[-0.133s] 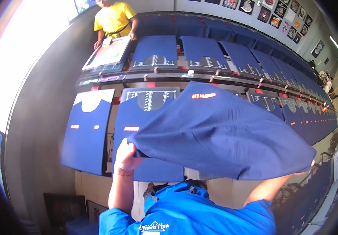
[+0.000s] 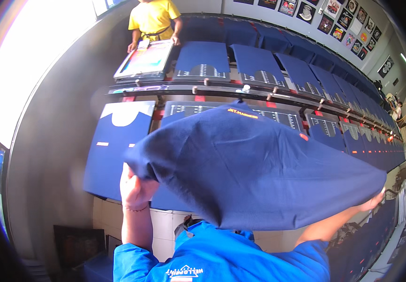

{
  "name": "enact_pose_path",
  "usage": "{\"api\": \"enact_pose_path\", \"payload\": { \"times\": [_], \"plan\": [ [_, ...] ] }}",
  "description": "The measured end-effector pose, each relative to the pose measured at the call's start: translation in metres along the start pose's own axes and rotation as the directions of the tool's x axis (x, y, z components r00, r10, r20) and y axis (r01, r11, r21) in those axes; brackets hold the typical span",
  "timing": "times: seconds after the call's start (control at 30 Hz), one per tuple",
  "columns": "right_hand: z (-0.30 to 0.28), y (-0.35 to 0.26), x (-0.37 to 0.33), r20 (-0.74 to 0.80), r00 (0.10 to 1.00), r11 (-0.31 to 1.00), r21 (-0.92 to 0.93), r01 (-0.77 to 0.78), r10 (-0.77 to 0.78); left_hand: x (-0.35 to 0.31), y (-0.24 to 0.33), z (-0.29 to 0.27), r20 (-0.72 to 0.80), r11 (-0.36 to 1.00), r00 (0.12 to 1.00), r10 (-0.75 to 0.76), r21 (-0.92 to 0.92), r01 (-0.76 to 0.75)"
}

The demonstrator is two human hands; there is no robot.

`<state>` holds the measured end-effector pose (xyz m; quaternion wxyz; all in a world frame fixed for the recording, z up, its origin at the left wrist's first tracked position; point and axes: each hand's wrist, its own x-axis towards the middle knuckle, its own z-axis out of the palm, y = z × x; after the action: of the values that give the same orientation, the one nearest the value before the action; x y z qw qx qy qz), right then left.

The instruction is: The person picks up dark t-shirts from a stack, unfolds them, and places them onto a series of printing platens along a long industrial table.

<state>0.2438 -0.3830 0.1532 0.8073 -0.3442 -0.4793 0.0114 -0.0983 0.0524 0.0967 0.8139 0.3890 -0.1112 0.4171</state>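
While the left hand (image 2: 136,188) and right hand (image 2: 373,201) pinch the navy shirt (image 2: 259,176) in closed grips, uneven pulling could crease it.

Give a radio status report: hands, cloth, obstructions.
Left hand and right hand gripping cloth, opposite ends. Cloth spread, creased, held up. No obstruction seen; cloth hides some boards.

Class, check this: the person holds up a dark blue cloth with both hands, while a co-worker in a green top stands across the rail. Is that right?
Not quite: the head view shows the co-worker in a yellow top, not green. The rest stands: the left hand and right hand hold up the dark blue cloth, with the co-worker across the rail.
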Motion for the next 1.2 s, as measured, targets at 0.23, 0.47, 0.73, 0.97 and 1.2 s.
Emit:
{"api": "enact_pose_path", "payload": {
  "times": [0.23, 0.47, 0.73, 0.97, 1.2],
  "plan": [
    [0.232, 0.08, 0.044, -0.574, 0.629, 0.842, 0.242, -0.482, 0.525, 0.02, 0.104, -0.001, -0.295, 0.927, 0.955, -0.022, 0.352, 0.13],
    [0.158, 0.241, 0.079, -0.434, 0.541, 0.672, 0.241, -0.701, 0.72, 0.126, 0.08, -0.19, -0.598, 0.892, 0.79, -0.135, 0.274, 0.359],
    [0.187, 0.167, 0.127, -0.32, 0.711, 0.779, 0.224, -0.586, 0.626, 0.151, 0.152, -0.069, -0.431, 0.912, 0.902, 0.008, 0.373, 0.17],
    [0.198, 0.113, -0.016, -0.51, 0.669, 0.66, -0.237, -0.713, 0.54, -0.004, 0.139, -0.076, -0.481, 0.819, 0.877, 0.018, 0.51, 0.262],
    [0.143, 0.176, -0.192, -0.504, 0.214, 0.321, 0.135, -0.937, 0.837, -0.166, 0.057, -0.198, -0.76, 0.557, 0.645, -0.084, 0.501, 0.662]
  ]
}}
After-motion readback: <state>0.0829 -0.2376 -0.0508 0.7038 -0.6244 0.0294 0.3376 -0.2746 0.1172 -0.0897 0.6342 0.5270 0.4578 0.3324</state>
